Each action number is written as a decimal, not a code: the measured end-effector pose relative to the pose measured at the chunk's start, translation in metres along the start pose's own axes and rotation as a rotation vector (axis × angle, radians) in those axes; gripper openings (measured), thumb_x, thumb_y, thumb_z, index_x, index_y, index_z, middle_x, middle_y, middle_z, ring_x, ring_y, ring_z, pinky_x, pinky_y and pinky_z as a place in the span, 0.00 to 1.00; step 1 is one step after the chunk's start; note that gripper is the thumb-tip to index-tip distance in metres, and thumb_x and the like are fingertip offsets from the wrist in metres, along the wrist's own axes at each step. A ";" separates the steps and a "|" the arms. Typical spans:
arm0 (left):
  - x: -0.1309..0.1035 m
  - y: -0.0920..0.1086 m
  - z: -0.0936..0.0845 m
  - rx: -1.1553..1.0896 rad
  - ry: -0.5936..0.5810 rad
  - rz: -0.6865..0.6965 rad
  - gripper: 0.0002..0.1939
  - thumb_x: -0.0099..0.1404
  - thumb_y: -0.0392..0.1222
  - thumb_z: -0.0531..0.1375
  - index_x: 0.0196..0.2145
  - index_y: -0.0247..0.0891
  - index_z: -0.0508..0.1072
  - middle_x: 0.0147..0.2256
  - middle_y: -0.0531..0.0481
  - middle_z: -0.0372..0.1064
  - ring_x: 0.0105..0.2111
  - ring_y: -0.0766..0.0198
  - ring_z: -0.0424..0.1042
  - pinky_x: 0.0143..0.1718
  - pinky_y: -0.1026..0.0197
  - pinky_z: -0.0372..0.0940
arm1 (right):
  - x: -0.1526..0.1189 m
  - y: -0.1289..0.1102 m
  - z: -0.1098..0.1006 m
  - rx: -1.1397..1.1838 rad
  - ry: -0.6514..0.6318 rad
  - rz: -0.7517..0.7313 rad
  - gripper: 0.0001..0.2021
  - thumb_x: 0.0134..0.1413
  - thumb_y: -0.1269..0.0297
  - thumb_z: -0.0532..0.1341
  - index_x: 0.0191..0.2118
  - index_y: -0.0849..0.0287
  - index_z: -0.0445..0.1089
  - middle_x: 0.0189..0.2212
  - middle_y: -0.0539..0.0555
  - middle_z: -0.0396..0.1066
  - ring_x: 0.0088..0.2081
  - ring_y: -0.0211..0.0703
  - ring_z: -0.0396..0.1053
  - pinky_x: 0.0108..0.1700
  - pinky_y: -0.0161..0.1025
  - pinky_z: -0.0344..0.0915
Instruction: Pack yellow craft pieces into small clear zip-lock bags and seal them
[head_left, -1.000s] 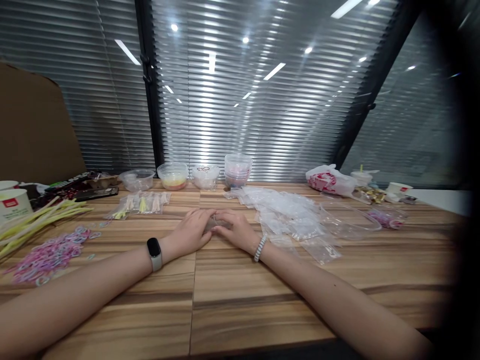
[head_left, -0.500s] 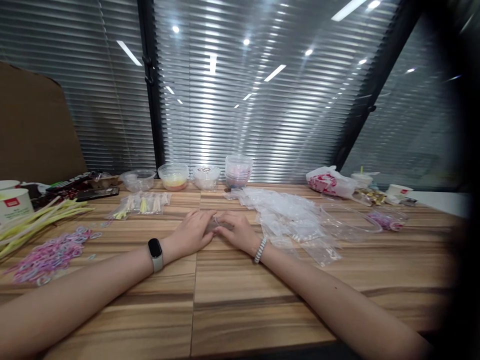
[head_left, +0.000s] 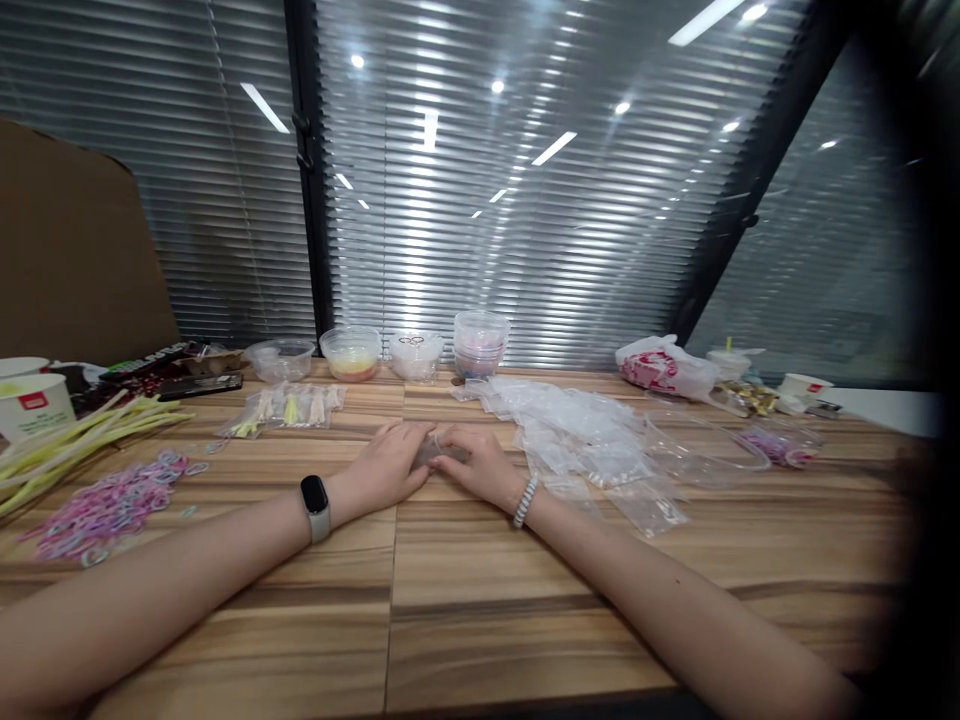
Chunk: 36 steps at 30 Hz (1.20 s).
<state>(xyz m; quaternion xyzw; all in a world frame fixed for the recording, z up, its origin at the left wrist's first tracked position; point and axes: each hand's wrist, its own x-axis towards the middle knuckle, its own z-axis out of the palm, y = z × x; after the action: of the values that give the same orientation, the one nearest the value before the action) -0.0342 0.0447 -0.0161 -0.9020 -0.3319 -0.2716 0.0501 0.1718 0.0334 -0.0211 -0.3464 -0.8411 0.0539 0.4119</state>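
My left hand (head_left: 388,465) and my right hand (head_left: 480,463) meet over the middle of the table. Between them is a small clear plastic bag (head_left: 429,452), greyish and partly covered by the fingers. Both hands are closed on its edges with thumbs and fingertips. Whatever may be inside the bag cannot be made out. Right of my right hand lies a spread pile of clear plastic bags (head_left: 577,425). Beyond my left hand, filled small bags (head_left: 291,408) with yellow and pale strips lie in a row.
Pink and purple small rings (head_left: 112,505) are heaped at the left, below yellow strips (head_left: 97,440). Clear tubs (head_left: 352,353) line the back by the blinds. Paper cups (head_left: 34,408) stand far left; a red-and-white plastic bag (head_left: 664,368) sits back right.
The view has shifted slightly, so everything appears a little further right. Both hands keep their place on the small bag, with barely any finger movement.
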 end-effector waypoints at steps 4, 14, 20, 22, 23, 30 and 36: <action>0.001 0.003 -0.004 -0.024 0.011 -0.002 0.25 0.63 0.42 0.57 0.57 0.41 0.58 0.54 0.48 0.62 0.54 0.57 0.60 0.57 0.53 0.55 | 0.000 -0.001 -0.001 -0.021 0.034 -0.086 0.13 0.54 0.66 0.62 0.46 0.58 0.69 0.48 0.53 0.68 0.50 0.40 0.65 0.55 0.39 0.62; 0.000 0.003 -0.003 -0.010 0.045 -0.010 0.31 0.61 0.39 0.57 0.60 0.38 0.54 0.55 0.45 0.60 0.54 0.57 0.60 0.58 0.53 0.55 | 0.001 -0.007 -0.003 -0.056 -0.011 -0.148 0.23 0.56 0.66 0.60 0.58 0.58 0.62 0.57 0.56 0.60 0.58 0.41 0.58 0.62 0.41 0.57; 0.002 0.004 -0.003 -0.012 0.028 -0.020 0.27 0.64 0.38 0.55 0.60 0.39 0.55 0.54 0.45 0.62 0.53 0.56 0.62 0.57 0.51 0.56 | 0.001 -0.007 -0.002 -0.052 -0.031 -0.151 0.22 0.56 0.69 0.58 0.57 0.58 0.62 0.55 0.57 0.61 0.57 0.44 0.59 0.61 0.44 0.58; 0.001 0.003 -0.002 -0.018 0.029 -0.019 0.27 0.63 0.38 0.55 0.60 0.39 0.56 0.54 0.45 0.62 0.53 0.56 0.62 0.57 0.51 0.57 | 0.001 -0.007 -0.002 -0.054 -0.041 -0.146 0.22 0.55 0.70 0.58 0.57 0.59 0.62 0.55 0.57 0.61 0.57 0.44 0.59 0.61 0.44 0.58; 0.001 0.002 -0.001 -0.022 0.028 -0.018 0.28 0.63 0.39 0.55 0.60 0.39 0.56 0.54 0.45 0.62 0.53 0.56 0.62 0.57 0.51 0.57 | 0.001 -0.007 -0.003 -0.054 -0.042 -0.143 0.23 0.55 0.70 0.58 0.58 0.59 0.62 0.55 0.58 0.61 0.57 0.44 0.59 0.61 0.44 0.58; 0.000 -0.005 0.007 -0.101 -0.006 -0.063 0.33 0.64 0.41 0.55 0.64 0.36 0.50 0.57 0.40 0.59 0.56 0.54 0.61 0.58 0.50 0.57 | 0.000 -0.007 -0.002 -0.079 -0.049 -0.124 0.25 0.56 0.68 0.58 0.60 0.58 0.60 0.57 0.58 0.58 0.58 0.46 0.58 0.62 0.46 0.57; 0.001 -0.002 0.003 -0.143 -0.074 -0.111 0.32 0.64 0.43 0.55 0.64 0.38 0.51 0.53 0.40 0.63 0.51 0.54 0.66 0.51 0.52 0.63 | 0.004 -0.001 -0.015 -0.194 -0.076 -0.199 0.25 0.57 0.66 0.58 0.60 0.59 0.59 0.59 0.58 0.57 0.59 0.46 0.57 0.60 0.46 0.58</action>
<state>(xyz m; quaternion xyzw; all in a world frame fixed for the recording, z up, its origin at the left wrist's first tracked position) -0.0340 0.0475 -0.0182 -0.8928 -0.3630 -0.2633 -0.0418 0.1807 0.0318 -0.0084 -0.2972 -0.8875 -0.0557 0.3478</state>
